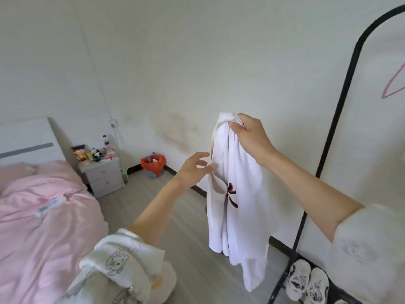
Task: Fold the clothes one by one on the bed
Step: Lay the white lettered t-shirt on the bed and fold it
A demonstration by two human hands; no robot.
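A white garment [241, 194] with a dark red and black print hangs in the air in front of the wall. My right hand [247, 133] grips it at its top, near the collar. My left hand [195, 167] reaches toward the garment's left edge with fingers spread, its fingertips at the cloth. The bed [43, 216] with a pink duvet lies at the lower left, apart from the garment.
A black clothes rack [341, 106] stands at the right, with a pink hanger [392, 88] on it and white sneakers [306, 281] on its base. A white nightstand [103, 178] with small items stands beside the bed. A red-lined bin [153, 164] sits by the wall.
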